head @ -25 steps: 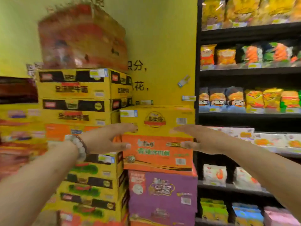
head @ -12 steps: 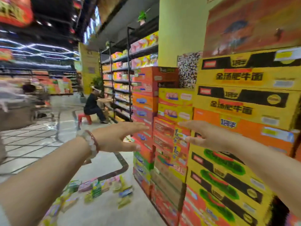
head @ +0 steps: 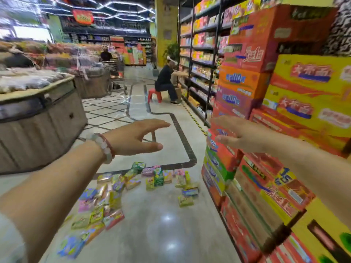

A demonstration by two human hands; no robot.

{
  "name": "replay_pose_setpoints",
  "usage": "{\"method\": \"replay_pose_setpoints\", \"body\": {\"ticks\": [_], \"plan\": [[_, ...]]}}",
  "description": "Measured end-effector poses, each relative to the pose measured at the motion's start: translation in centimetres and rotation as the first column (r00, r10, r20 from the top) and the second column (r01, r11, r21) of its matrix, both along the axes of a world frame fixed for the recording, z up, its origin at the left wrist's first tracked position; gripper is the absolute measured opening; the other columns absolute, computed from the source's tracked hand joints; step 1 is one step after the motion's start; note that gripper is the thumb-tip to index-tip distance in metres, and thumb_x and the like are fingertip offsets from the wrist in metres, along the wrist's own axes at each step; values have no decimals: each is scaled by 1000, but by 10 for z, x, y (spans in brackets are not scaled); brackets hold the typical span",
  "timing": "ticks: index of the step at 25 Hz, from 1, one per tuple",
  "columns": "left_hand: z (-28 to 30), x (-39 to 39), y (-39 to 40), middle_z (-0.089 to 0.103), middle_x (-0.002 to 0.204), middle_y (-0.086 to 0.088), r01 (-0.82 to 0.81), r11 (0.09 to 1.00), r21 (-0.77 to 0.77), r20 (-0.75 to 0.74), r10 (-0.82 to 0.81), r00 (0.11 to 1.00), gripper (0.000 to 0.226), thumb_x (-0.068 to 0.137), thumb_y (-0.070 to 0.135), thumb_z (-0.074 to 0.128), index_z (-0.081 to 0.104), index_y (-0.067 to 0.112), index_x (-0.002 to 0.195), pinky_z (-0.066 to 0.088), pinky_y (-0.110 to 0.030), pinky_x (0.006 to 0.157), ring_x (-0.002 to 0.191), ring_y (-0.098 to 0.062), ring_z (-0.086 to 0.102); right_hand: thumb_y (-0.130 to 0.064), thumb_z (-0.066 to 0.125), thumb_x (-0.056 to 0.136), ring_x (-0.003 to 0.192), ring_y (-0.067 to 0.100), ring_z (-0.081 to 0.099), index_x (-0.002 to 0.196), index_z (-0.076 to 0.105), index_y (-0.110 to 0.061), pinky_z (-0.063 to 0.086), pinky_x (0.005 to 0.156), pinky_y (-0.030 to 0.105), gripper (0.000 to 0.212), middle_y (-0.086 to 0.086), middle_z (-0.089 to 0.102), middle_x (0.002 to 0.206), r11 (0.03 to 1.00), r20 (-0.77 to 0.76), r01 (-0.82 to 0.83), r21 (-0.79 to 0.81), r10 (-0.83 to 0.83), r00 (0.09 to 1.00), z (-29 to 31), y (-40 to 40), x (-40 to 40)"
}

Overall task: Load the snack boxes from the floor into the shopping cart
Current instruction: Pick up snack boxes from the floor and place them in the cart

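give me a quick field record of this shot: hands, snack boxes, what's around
left hand: open, fingers straight, held out in the air, holds nothing; bead bracelet on wrist
right hand: open, held out in front of the stacked cartons, holds nothing
snack boxes: scattered on the tiled floor below the hands, none picked up
shopping cart: one far down the aisle, blurred
others: a person seated on a red stool at the shelves
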State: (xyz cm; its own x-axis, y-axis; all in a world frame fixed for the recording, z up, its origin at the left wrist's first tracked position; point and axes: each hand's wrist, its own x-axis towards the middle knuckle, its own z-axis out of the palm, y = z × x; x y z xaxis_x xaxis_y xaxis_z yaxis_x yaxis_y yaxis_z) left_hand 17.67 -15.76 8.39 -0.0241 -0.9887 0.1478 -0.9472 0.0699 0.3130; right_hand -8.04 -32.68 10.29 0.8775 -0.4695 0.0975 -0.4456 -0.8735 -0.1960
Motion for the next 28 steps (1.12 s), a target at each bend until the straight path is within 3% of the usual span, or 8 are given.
{"method": "replay_pose_setpoints", "body": {"ticks": [3,6,11,15,19,25,28], "plan": [[-40,50,-47,28,149,14,-22,997,69,-41,25,999,63,68,70,43,18,59,125,22,-25,113,134,-3,28,-55,42,88,138,11,30,147,22,-40,30,111,31,63,-14,29,151,996,-31,-49,78,52,998,-40,-55,57],[-82,100,-110,27,151,11,-6,992,122,-92,18,996,69,74,62,48,26,47,137,20,-26,115,136,-4,26,-57,40,85,136,11,32,146,21,-42,28,113,34,66,-17,28,149,980,-62,9,197,3,998,-88,-110,106],[-148,143,-212,31,148,9,49,979,197,-193,-10,981,64,88,42,59,29,30,143,14,-8,104,128,4,25,-43,45,95,139,13,29,149,22,-32,23,106,22,60,-6,27,154,946,-144,81,315,-36,989,-158,-198,153],[-204,172,-299,31,148,11,100,944,313,-227,-28,974,82,71,70,39,27,33,143,20,-22,113,136,-7,28,-40,44,96,140,16,27,149,20,-28,22,107,22,60,-4,25,155,913,-214,136,385,-55,975,-211,-275,184],[-265,194,-381,37,138,11,81,936,343,-303,29,953,72,79,55,52,34,24,141,13,5,93,122,2,31,-42,43,96,144,14,19,149,20,-31,19,111,25,59,-5,22,157,873,-241,196,447,-94,966,-282,-358,218],[-388,240,-466,40,144,3,89,885,457,-389,109,915,72,79,52,56,37,20,141,21,-12,103,131,-10,37,-37,44,98,143,19,20,149,23,-25,21,109,26,56,3,24,156,811,-362,345,473,-177,915,-406,-442,266],[-448,262,-501,40,145,2,79,869,488,-397,140,907,75,75,54,48,37,19,140,17,-9,101,133,-14,36,-34,44,99,140,19,26,148,26,-25,25,105,25,54,4,28,154,740,-396,426,520,-233,888,-475,-471,288]]}}
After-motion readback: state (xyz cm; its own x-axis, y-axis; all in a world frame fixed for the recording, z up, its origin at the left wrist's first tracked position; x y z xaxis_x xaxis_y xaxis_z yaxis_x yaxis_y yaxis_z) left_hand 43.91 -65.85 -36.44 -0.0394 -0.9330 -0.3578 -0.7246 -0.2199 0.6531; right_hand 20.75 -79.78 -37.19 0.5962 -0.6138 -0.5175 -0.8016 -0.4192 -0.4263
